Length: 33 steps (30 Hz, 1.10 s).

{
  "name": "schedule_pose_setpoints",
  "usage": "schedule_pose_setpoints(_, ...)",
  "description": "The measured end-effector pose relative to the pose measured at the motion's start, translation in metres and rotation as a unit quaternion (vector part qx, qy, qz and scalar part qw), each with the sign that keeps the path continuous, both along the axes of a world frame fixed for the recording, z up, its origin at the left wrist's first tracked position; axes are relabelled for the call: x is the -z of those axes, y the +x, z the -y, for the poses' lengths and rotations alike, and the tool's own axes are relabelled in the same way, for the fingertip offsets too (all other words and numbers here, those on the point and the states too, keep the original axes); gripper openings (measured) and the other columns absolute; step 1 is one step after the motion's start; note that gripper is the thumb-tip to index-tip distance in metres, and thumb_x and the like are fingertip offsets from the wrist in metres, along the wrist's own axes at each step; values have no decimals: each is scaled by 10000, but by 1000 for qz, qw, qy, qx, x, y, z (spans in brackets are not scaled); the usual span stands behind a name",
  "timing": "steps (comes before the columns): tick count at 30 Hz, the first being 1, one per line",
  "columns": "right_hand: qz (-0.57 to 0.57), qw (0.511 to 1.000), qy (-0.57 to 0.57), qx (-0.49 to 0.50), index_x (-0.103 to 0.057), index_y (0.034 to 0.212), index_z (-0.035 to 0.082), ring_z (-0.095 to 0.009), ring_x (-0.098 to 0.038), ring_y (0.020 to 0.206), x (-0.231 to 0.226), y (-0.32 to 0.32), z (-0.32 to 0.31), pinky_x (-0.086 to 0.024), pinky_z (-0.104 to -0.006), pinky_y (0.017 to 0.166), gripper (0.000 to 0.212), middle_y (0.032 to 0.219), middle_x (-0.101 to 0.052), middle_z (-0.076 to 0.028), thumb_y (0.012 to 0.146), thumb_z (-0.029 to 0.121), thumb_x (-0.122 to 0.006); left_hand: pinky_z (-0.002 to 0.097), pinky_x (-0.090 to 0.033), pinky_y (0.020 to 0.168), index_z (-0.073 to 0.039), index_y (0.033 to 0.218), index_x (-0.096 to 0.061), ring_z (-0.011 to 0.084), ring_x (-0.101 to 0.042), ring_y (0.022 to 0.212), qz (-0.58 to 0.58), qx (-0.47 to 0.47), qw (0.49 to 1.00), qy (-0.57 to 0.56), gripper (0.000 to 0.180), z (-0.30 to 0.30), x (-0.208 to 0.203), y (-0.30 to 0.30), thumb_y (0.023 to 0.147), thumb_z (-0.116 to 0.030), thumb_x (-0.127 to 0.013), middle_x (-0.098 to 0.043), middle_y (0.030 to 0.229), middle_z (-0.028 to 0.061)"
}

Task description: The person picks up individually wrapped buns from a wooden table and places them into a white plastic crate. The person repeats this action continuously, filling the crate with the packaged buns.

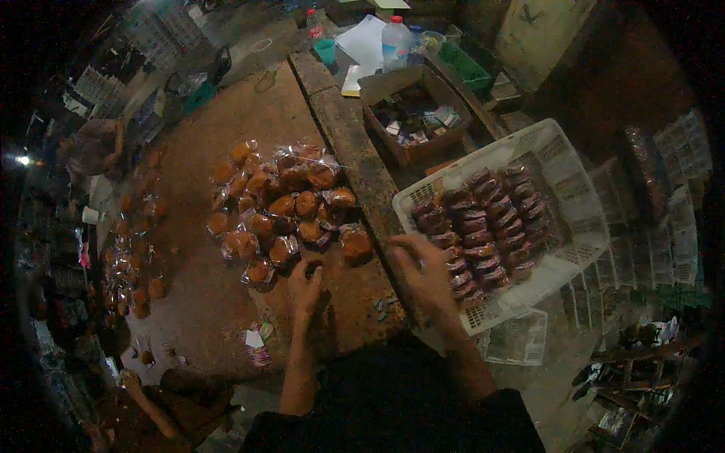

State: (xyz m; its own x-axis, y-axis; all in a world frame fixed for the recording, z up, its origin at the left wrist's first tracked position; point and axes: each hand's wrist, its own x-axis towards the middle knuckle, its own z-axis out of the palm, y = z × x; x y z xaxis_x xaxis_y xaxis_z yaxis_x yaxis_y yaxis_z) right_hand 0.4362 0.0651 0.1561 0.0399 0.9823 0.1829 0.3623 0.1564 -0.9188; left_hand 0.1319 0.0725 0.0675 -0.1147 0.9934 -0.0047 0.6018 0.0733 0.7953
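Observation:
A pile of round brown buns in clear wrappers [283, 204] lies on a brown wooden table [189, 249]. My left hand [305, 285] is at the near edge of the pile, just below a wrapped bun; its fingers are slightly bent and apart, with nothing visible in them. To the right, my right hand [423, 268] hovers by the left side of a white plastic crate [578, 181]. Its fingers look spread, and I see nothing in them. Inside the crate, wrapped buns [483, 226] stand on edge in several tight rows.
A cardboard box [404, 155] of small packets sits beyond the crate, near a red-capped bottle [395, 45] and a green basket [462, 66]. More wrapped buns [136, 260] are at the table's left, where another person's arm [155, 408] reaches in. Stacked crates [664, 226] stand at right.

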Motion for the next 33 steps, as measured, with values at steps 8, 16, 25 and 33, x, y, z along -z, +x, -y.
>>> schedule_pose_setpoints(8, 388, 918, -8, 79, -552, 1347, -6, -495, -584, 1217, 195, -149, -84, -548, -624, 910, 613, 1291, -626, -204, 843, 222, -815, 420, -524, 1005, 14, 1237, -697, 322, -685, 1094, -1, 58, 992, 109, 286, -21, -49, 3, 989, -125, -663, -735, 1186, 189)
schedule_pose_setpoints(16, 127, 975, -111, -144, -713, 1287, 63, -354, -730, 1109, 35, -63, -37, -581, -469, 930, 596, 1175, -748, -201, 787, 341, -880, 444, -480, 1100, 46, 1381, -627, 370, -649, 1231, 42, 45, 996, 70, 412, -38, -9, -37, 1015, -136, -676, -691, 1342, 226)
schedule_pose_setpoints(25, 165, 862, 57, 475, -628, 1406, 43, -353, -766, 1003, -103, 213, -3, -578, -458, 945, 435, 1083, -785, -184, 1004, 199, -690, 562, -390, 1180, 58, 1479, -542, 452, -505, 1406, -237, -18, 971, -1, 675, -17, 103, 6, 1056, -461, -628, -509, 1555, 287)
schedule_pose_setpoints(33, 283, 810, -268, 439, -585, 1281, -48, -562, -698, 994, 10, 286, -4, -533, -621, 913, 406, 1003, -718, -370, 1014, 258, -581, 572, -422, 1129, 45, 1397, -561, 440, -511, 1340, -323, -5, 941, 102, 655, -11, 91, 31, 1046, -504, -618, -528, 1468, 267)
